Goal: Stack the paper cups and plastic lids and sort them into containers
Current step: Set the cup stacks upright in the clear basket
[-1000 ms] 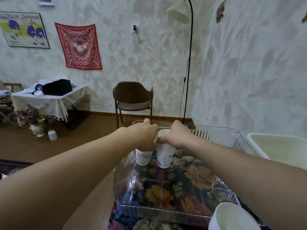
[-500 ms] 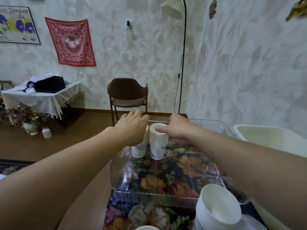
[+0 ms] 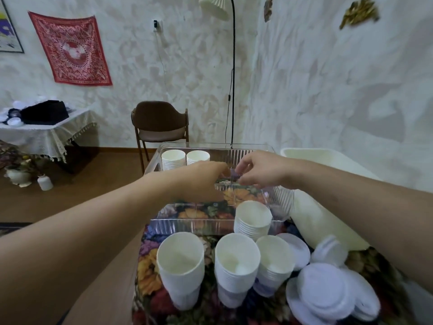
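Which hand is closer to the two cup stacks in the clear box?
Left. The left hand hovers just in front of the two cup stacks in the clear box; the right hand is farther to their right.

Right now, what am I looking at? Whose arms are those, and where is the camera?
The camera sits on a person's head and looks forward and down, so the two arms are that person's own. There is no robot here.

The left hand and the right hand hover over a clear plastic bin, fingers loose. I can't see anything held in either hand.

At the far end of the bin stand two stacks of paper cups.

In front of the bin, on a flowery tablecloth, more cup stacks wait their turn. Beside them on the right lies a pile of white plastic lids.

A cream tub sits to the right of the clear bin.

Farther back are a brown chair and a red cloth on the wall.
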